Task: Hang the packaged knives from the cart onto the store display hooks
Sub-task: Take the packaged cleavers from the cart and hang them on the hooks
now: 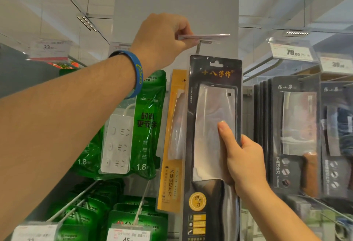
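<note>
Up high, the left hand (164,36), a blue rubber wristband (133,74) on its wrist, pinches one end of a flat clear plastic price-tag flap (204,37) and holds it level. A thin grey metal display hook (198,49) slants down from under that flap. Below and to the right, the right hand (242,162) grips a tall black carded pack holding a broad steel cleaver (214,107): the thumb presses on the clear blister over the blade, and the fingers curl round the pack's right edge. The pack stands upright, with gold lettering at its head, a gold round sticker low down, and a hang slot at the top just under the flap. Its upper left corner hides the lower part of the hook, so whether they touch cannot be told.

Just left of the held pack, a yellow carded knife pack (173,145) hangs partly behind it. Under the left forearm hang green bags holding white power strips (145,118). Right of the right hand hang rows of dark boxed cleavers (294,126), below a white price label (292,51).
</note>
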